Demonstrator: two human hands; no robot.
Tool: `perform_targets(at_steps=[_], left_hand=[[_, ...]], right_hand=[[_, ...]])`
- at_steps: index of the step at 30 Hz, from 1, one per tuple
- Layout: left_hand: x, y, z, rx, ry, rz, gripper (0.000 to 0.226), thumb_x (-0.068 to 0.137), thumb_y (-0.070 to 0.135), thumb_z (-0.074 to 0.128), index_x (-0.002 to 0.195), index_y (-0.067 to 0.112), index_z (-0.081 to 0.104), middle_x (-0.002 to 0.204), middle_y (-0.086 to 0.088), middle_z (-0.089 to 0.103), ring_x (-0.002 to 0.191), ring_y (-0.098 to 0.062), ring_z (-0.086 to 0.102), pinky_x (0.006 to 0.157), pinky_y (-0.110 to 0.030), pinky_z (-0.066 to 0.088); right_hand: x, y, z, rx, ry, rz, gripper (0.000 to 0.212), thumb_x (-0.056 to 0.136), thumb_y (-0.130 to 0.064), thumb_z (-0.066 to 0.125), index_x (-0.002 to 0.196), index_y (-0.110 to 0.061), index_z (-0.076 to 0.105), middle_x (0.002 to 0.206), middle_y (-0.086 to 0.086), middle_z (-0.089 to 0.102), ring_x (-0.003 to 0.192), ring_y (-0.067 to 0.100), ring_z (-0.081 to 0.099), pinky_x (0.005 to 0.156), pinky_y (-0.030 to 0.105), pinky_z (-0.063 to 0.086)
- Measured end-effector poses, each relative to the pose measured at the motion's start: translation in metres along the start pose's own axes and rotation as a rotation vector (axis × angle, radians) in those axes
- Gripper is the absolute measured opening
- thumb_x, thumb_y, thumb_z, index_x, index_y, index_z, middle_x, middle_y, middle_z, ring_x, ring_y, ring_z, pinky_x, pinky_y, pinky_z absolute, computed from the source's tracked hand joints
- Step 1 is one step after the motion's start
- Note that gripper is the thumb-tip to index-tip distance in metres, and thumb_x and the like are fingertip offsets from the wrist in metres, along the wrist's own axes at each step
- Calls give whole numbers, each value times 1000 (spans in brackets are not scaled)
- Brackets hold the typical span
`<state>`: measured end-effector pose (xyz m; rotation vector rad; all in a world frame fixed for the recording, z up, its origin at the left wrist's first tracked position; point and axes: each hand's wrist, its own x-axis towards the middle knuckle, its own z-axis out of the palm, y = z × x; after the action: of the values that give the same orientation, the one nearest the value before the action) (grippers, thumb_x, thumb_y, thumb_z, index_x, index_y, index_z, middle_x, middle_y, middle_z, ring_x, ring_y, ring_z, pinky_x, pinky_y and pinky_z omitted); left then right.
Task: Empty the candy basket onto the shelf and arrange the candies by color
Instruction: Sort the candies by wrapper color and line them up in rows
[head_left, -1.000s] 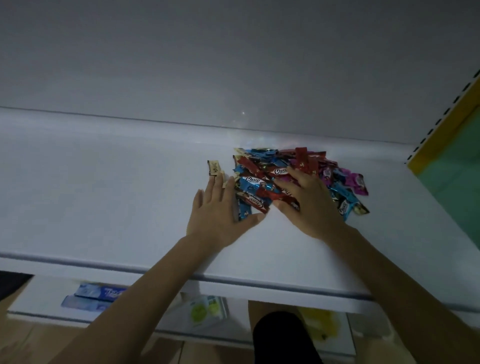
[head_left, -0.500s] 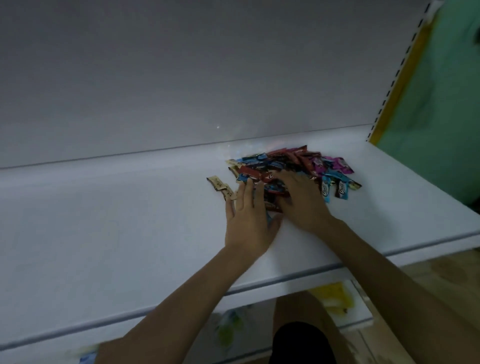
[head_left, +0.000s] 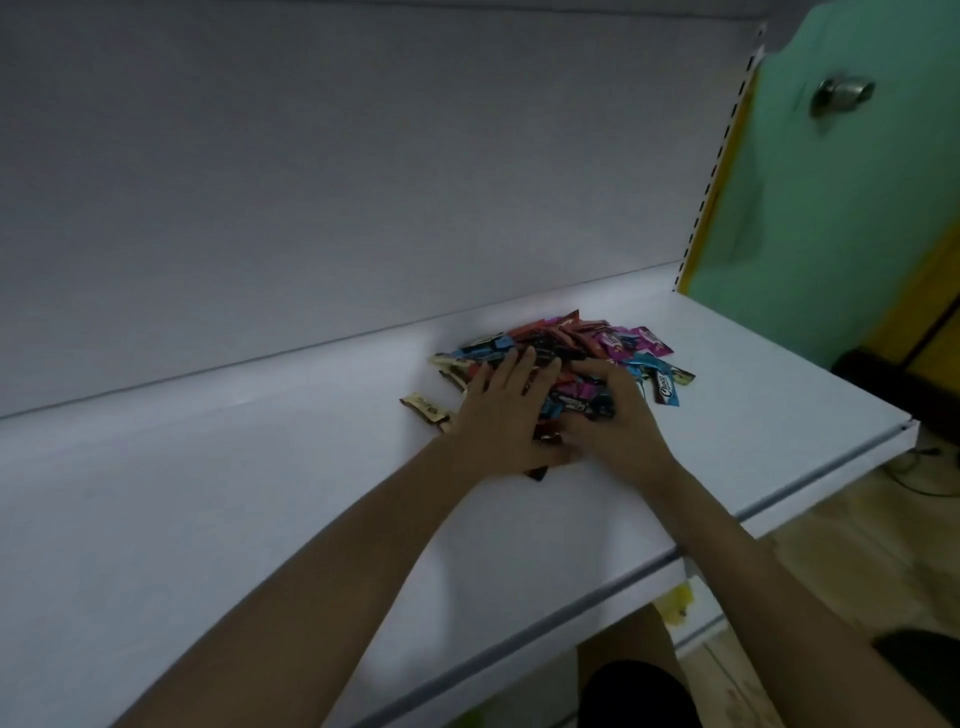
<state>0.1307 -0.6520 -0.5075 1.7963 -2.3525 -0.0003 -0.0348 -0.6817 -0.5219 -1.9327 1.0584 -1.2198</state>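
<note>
A pile of wrapped candies in red, blue, pink and black lies on the white shelf, near its back right. One gold-brown candy lies apart, left of the pile. My left hand rests flat on the pile's left side with fingers spread. My right hand lies on the pile's front right, fingers curled over several candies, its thumb against my left hand. The candies under both hands are hidden. No basket is in view.
The shelf's white back panel rises behind the pile. A perforated upright ends the shelf at the right, beside a green door with a metal knob. A lower shelf shows under the front edge.
Both hands have slid further onto the pile and closed together. The view has swung right, showing the green door and knob.
</note>
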Motion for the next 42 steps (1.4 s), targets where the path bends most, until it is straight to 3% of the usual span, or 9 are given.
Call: perform_targets(at_steps=[3,6,9,15,20,24,31,37,42], left_hand=[[5,2,14,17,38,14,105,68,86,17,153,24,20,158,-10,23,145,-28,21,115,-50,14],[4,4,26,-25,292,89,77,80,73,29,136,25,54,126,-7,59,114,-30,55,93,-46,39],[3,5,30,-46,443,135,51,87,58,42,118,26,66,96,-3,63,86,-28,61,74,-37,44],[6,5,21,-312,468,106,41,95,41,41,109,15,69,91,-4,71,80,-21,64,70,-35,50],[11,6,3,-586,568,-85,27,99,24,51,112,5,65,98,-9,70,84,-16,61,73,-21,43],[17,5,-14,-823,621,-313,20,101,22,48,109,10,61,82,7,62,69,3,53,63,-10,40],[-3,3,-41,-1514,666,-506,20,102,23,46,103,15,64,107,-20,66,99,-36,64,93,-48,52],[-32,5,-53,-1614,618,-540,22,102,25,45,111,13,62,95,-9,69,81,-19,69,75,-36,58],[-66,10,-71,-1618,649,-580,23,102,20,44,110,5,59,84,-10,66,54,-11,63,49,-20,49]], right_hand=[[-1,-5,-1,132,76,142,42,66,-17,53,108,-16,53,104,-7,54,103,15,55,86,28,48],[-2,-5,-1,185,123,158,38,69,-18,52,107,-15,53,103,-4,57,100,14,56,82,24,48],[-2,-3,0,144,112,127,40,71,-19,53,110,-14,54,109,0,56,100,6,53,82,15,45],[-4,-1,-2,182,96,79,28,88,-1,56,114,-12,55,111,2,57,103,14,54,86,17,45],[-2,-3,1,117,121,48,20,93,-17,57,113,-17,55,106,-8,56,101,7,53,82,6,40],[0,-5,5,-49,96,-36,44,88,-38,51,124,-12,52,116,-5,51,107,6,48,89,9,35],[17,-38,29,48,-90,-60,48,94,-36,50,135,-12,47,130,1,54,118,11,50,99,27,42],[19,-85,51,391,-123,174,17,95,-30,55,104,-17,62,93,0,67,90,17,65,81,34,54],[15,-110,60,490,-179,305,18,94,-28,57,79,-19,63,75,-1,66,62,8,63,60,22,53]])
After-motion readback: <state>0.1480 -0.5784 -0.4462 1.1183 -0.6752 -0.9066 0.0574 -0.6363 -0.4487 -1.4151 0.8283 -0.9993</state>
